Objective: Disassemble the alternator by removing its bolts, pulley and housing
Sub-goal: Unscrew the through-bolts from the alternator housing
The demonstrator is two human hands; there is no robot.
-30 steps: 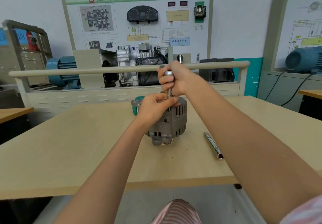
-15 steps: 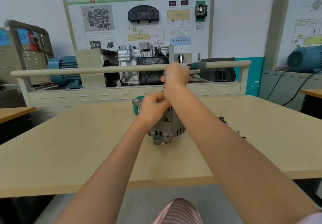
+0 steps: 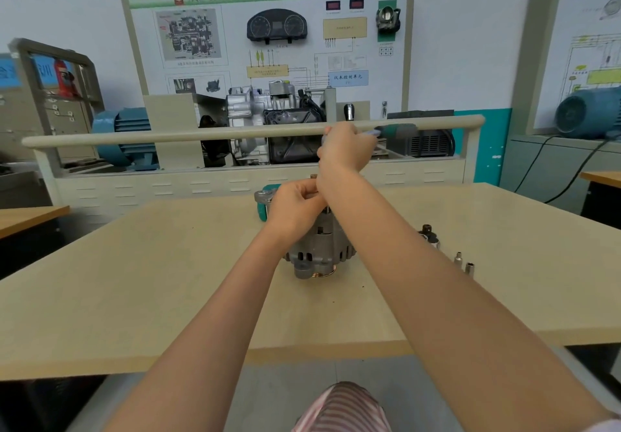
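Left hand: the left hand [image 3: 295,208] sits on top of the grey ribbed cast-metal alternator [image 3: 319,247], fingers curled and pinching something small at its top; what exactly, I cannot tell.
Right hand: the right hand [image 3: 346,147] is raised above the alternator, closed round a teal-handled metal tool [image 3: 395,131] whose handle sticks out to the right; the tool's working end is hidden behind the hand.
Alternator: stands near the middle of the pale wooden surface [image 3: 151,290], vent slots around its body, a mounting lug and copper-coloured ring low at the front.
Beside the alternator: to its right, a dark small part [image 3: 427,231] and two small silver sockets [image 3: 464,263] stand on the surface.
In the way: the right forearm crosses over the alternator's right side, covering it.
Behind the alternator: a beige rail [image 3: 201,134] fronts a training board with a gearbox.
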